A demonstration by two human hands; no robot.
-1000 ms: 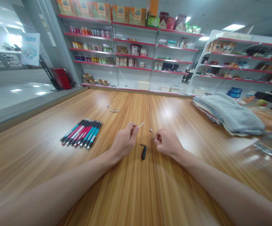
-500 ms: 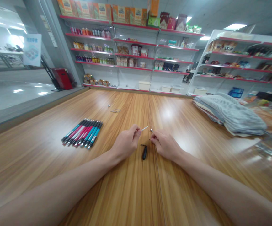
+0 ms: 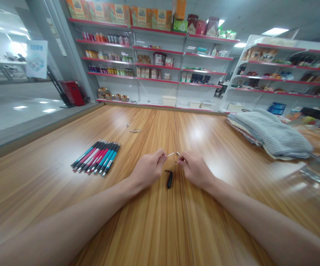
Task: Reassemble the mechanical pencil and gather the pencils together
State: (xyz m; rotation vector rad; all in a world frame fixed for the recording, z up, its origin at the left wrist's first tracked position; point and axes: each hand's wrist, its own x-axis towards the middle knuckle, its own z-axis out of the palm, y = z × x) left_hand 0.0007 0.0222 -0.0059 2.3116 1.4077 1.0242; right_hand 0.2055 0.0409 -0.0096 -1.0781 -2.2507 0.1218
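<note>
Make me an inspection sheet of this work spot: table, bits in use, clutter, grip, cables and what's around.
Surface: glossy wood-grain tabletop.
Job's things: thin white rod, tip close to a small silver piece, contact unclear; black piece with a bent end lies between the forearms.
Clutter: row of pens at left; thin loop and tiny shiny bit farther off; folded cloths at right.
Grip: left hand pinches the thin white rod; right hand has curled fingers beside the small silver piece, hold unclear.
Cables: nothing seen.
Surroundings: shelves with bottles and cartons beyond the tabletop; red box at left.
</note>
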